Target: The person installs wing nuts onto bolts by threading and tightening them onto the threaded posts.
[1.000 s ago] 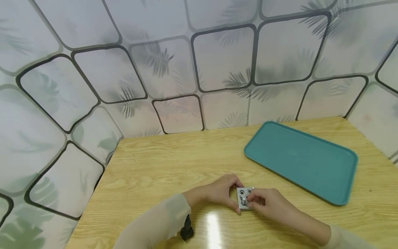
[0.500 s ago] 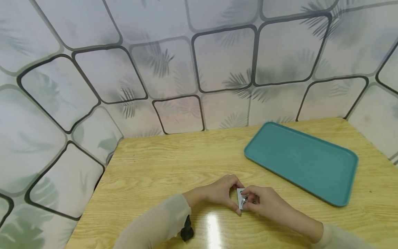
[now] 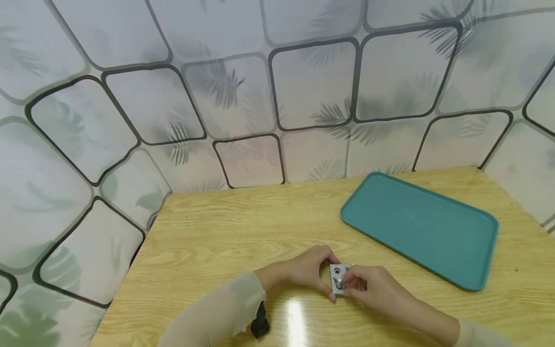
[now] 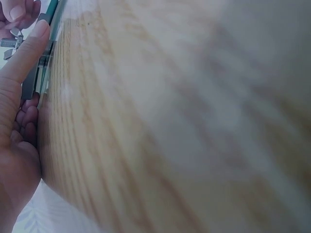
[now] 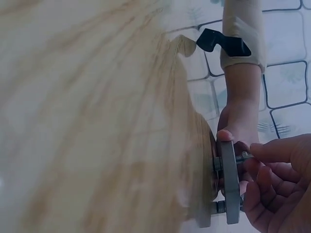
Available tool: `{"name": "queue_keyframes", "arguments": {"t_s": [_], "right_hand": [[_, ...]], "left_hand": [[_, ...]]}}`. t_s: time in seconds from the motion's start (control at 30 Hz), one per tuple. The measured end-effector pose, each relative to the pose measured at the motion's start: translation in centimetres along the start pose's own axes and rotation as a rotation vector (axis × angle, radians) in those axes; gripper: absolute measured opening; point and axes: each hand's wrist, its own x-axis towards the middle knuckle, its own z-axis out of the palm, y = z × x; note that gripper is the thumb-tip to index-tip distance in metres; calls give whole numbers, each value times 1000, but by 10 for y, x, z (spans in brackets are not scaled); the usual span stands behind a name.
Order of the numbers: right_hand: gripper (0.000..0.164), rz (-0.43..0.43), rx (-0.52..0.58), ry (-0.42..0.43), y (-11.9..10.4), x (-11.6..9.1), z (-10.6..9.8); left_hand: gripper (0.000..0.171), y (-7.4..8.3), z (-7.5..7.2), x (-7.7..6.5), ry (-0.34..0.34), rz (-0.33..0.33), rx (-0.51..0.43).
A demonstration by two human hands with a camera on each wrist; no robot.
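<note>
A small square metal plate [image 3: 342,268] with holes lies near the front of the table. My left hand [image 3: 310,267] grips it, thumb and fingers against opposite edges. From the right, my right hand [image 3: 375,284] reaches over the plate, its thumb and index finger pinching a wing nut on a bolt. A wing nut [image 4: 18,41] on a threaded bolt shows in the left wrist view. Seen edge-on in the right wrist view, the plate has bolts [image 5: 221,207] running through it, their lower ends at the table side. My right fingers hide part of the plate's top.
A teal rectangular tray [image 3: 420,226] lies on the wooden table [image 3: 243,226], behind and right of the plate. Patterned fabric [image 3: 312,86] hangs along the back and sides. A black wrist device [image 3: 260,322] sits by my left sleeve.
Half a second ago my right fingers covered more of the plate's upper part. They have drawn back slightly right, uncovering a hole. My left hand keeps its grip.
</note>
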Motion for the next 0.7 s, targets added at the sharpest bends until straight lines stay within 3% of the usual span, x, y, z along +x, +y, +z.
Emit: {"name": "queue_keyframes", "arguments": {"t_s": [0.43,0.7], "right_hand": [[13,-7,-24,-3,3,3,-5],[15,54,-27,-7,1,5,-8]], "left_hand": [[64,-1,0,0,-4,7,-30],[64,-2,1,1,-6,9,-19]]}}
